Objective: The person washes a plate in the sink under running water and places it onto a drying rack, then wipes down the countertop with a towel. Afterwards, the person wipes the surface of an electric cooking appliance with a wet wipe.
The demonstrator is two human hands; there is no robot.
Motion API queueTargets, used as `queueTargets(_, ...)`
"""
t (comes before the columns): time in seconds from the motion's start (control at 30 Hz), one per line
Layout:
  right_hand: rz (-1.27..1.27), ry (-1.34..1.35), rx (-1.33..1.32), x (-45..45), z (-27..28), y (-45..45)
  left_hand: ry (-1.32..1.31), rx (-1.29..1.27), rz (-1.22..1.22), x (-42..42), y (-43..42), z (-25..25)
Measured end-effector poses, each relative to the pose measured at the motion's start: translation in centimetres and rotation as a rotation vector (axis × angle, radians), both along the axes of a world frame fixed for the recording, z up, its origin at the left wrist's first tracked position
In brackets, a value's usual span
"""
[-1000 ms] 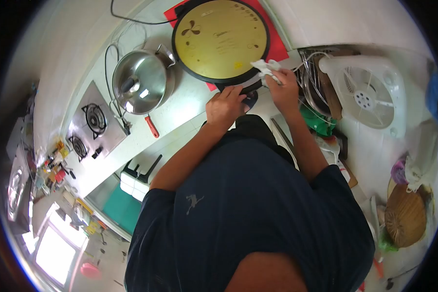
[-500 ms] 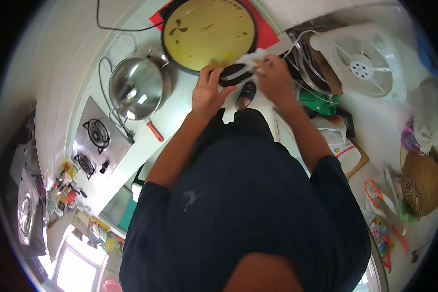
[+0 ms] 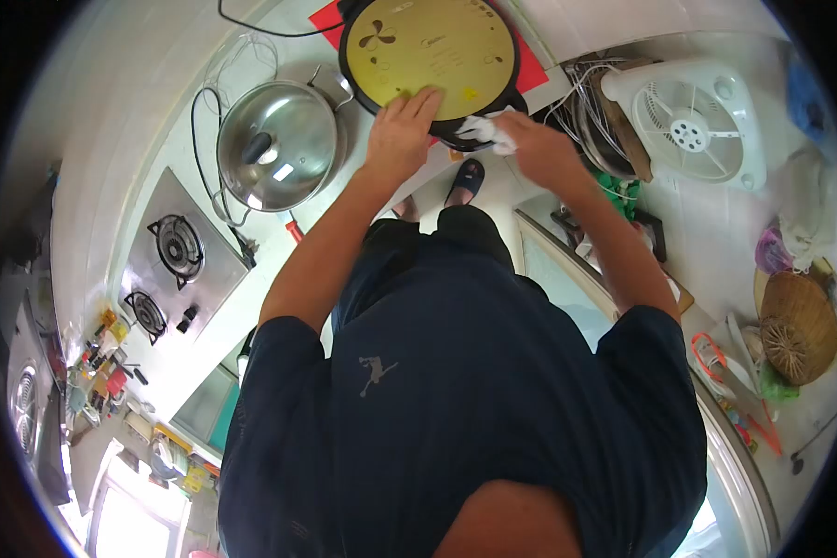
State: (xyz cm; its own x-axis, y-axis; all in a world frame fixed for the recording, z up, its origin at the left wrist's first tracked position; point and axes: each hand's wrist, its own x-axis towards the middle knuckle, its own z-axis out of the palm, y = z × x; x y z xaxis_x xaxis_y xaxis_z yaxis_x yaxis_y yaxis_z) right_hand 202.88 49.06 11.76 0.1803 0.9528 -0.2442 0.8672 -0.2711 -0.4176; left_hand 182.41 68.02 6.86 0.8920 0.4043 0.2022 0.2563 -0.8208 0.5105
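A round appliance with a yellow-green printed lid (image 3: pixel 437 56) and a black rim lies on a red mat (image 3: pixel 533 73) on the counter. My left hand (image 3: pixel 400 135) rests on the lid's near edge, palm down, with its fingers laid out over the surface. At the near right of the rim, my right hand (image 3: pixel 535 149) grips a crumpled white cloth (image 3: pixel 485 128) against the black handle area. Part of the handle is hidden behind the cloth.
To the left stand a steel pot (image 3: pixel 279 149) with a glass lid, a red-handled tool (image 3: pixel 294 231) and a gas stove (image 3: pixel 181 260). On the right are a white fan (image 3: pixel 688 130), a wooden board, cables and a woven basket (image 3: pixel 798 325). A black cord runs behind the pot.
My left hand has moved from the front handle up onto the lid's edge. The white cloth in my right hand has shifted along the rim. The camera view has also shifted.
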Motion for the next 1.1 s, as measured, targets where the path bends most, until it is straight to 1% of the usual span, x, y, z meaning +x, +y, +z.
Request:
queueTargets(0.03,-0.002,-0.008,0.121,0.6,0.2,-0.1,-0.001,-0.002,0.013,-0.3,0.3,0.2)
queueTargets(0.1,-0.061,0.036,-0.013,-0.6,0.2,0.6,0.006,0.127,-0.013,-0.6,0.9,0.2)
queueTargets(0.17,0.027,0.121,0.075,-2.4,-3.4,1.4,0.023,0.100,-0.002,-0.6,0.8,-0.6)
queueTargets(0.2,0.001,0.208,0.071,-4.4,-3.5,2.3,0.013,0.090,0.004,-0.6,0.8,-0.8)
queueTargets(0.23,-0.162,0.363,-0.097,-6.7,-0.6,4.2,0.002,0.083,0.011,-0.6,0.7,-0.8)
queueTargets(0.27,-0.179,0.337,-0.113,-7.4,-0.9,4.7,0.000,0.083,0.013,-0.7,0.5,-0.8)
queueTargets(0.33,-0.188,0.305,-0.118,-7.1,-1.2,4.8,0.076,0.067,0.018,-0.7,0.7,-0.8)
queueTargets(0.4,-0.041,0.218,-0.030,-5.6,-0.9,2.8,0.074,0.094,0.026,-0.7,0.5,-0.8)
queueTargets(0.43,-0.037,0.218,-0.031,-4.2,-0.3,2.3,0.073,0.121,0.026,-0.7,0.4,-0.8)
queueTargets(0.5,0.161,0.052,-0.136,-0.3,1.0,1.6,0.077,0.132,0.016,-0.7,0.2,-0.8)
queueTargets(0.57,0.272,-0.092,-0.110,3.4,0.7,1.4,0.081,0.146,0.004,-0.7,0.5,-0.8)
queueTargets(0.6,0.361,-0.227,-0.083,4.6,0.9,1.8,0.058,0.181,-0.008,-0.8,0.5,-0.9)
queueTargets(0.63,0.369,-0.223,-0.085,4.4,0.4,1.7,0.034,0.214,-0.016,-0.8,0.5,-0.9)
queueTargets(0.7,0.243,-0.183,-0.154,3.1,-1.2,2.0,0.050,0.228,0.006,-0.7,0.1,-1.2)
queueTargets(0.73,0.139,-0.124,-0.204,1.1,-1.1,2.1,0.064,0.245,0.019,-0.6,0.0,-1.4)
queueTargets(0.77,0.039,-0.027,-0.180,-1.0,-0.6,2.3,0.066,0.241,0.023,-0.6,-0.1,-1.5)
queueTargets(0.8,0.015,0.071,-0.149,-2.9,-1.2,2.5,0.046,0.226,0.031,-0.5,-0.2,-1.5)
queueTargets(0.83,-0.050,0.200,-0.148,-5.2,-0.1,3.4,0.026,0.211,0.037,-0.5,-0.4,-1.6)
queueTargets(0.9,-0.236,0.190,-0.179,-8.4,-1.5,4.9,0.018,0.193,0.045,-0.7,-0.9,-1.4)
queueTargets(0.93,-0.237,0.189,-0.175,-7.8,-1.6,4.9,0.008,0.185,0.054,-0.6,-0.6,-1.3)
queueTargets(1.0,-0.016,0.103,-0.095,-6.1,-1.6,3.4,0.031,0.215,0.034,-0.8,-0.2,-1.4)
queueTargets(1.03,0.082,-0.014,-0.080,-4.2,-1.1,2.5,0.052,0.243,0.019,-0.9,-0.2,-1.5)
queueTargets(1.1,0.231,-0.103,-0.069,0.1,-0.7,1.6,0.050,0.236,0.017,-0.8,-0.1,-1.7)
